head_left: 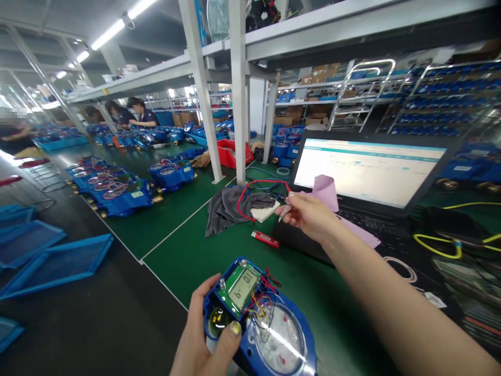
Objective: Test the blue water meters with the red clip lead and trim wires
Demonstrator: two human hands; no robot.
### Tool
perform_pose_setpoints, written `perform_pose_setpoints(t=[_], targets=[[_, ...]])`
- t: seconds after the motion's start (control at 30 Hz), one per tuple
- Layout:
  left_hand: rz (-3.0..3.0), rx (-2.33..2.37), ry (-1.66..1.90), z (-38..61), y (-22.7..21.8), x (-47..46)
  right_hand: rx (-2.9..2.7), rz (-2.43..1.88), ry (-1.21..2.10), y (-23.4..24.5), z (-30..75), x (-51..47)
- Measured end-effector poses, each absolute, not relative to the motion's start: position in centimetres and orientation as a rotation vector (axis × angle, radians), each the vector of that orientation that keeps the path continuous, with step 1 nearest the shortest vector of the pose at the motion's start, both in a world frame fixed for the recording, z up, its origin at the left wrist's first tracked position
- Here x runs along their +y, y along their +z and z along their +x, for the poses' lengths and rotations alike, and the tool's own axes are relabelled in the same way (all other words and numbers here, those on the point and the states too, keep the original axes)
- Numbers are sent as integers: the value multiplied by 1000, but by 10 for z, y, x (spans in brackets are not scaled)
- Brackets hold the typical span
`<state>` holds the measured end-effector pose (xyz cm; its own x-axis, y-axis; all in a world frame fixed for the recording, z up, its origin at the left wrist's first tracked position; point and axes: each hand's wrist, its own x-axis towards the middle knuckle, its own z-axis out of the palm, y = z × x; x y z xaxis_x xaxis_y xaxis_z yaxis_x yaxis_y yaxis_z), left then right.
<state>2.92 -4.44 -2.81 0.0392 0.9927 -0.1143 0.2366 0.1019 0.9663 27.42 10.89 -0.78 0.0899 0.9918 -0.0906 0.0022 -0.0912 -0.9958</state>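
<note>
My left hand (203,334) grips a blue water meter (262,318) at the bottom of the view, thumb resting on its face. The meter's cover is off, showing a green circuit board with an LCD and red, yellow and blue wires beside a round dial. My right hand (309,214) reaches out over the green table and pinches a thin metal-tipped probe joined to a red wire (254,183). The wire loops back over a grey cloth (227,206). A white pad (265,211) lies just under the probe tip.
An open laptop (368,172) with a lit screen stands right of my right hand, a pink sheet (326,190) against it. A red lighter (265,238) lies on the green table (188,250). Several blue meters (117,190) and blue trays (58,261) are at left; seated people work farther back.
</note>
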Motion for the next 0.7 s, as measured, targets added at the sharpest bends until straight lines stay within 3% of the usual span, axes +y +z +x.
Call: perform_pose_setpoints(t=[0.37,0.57,0.7], targets=[[1420,680,659,21,-31,50,-1180,-880,1476,-11,268,31],[1501,594,525,54,-19,76,-1176,-833,1481,-21,268,20],[1669,773,541,53,8,67,-1145,-827,1496,-23,269,16]])
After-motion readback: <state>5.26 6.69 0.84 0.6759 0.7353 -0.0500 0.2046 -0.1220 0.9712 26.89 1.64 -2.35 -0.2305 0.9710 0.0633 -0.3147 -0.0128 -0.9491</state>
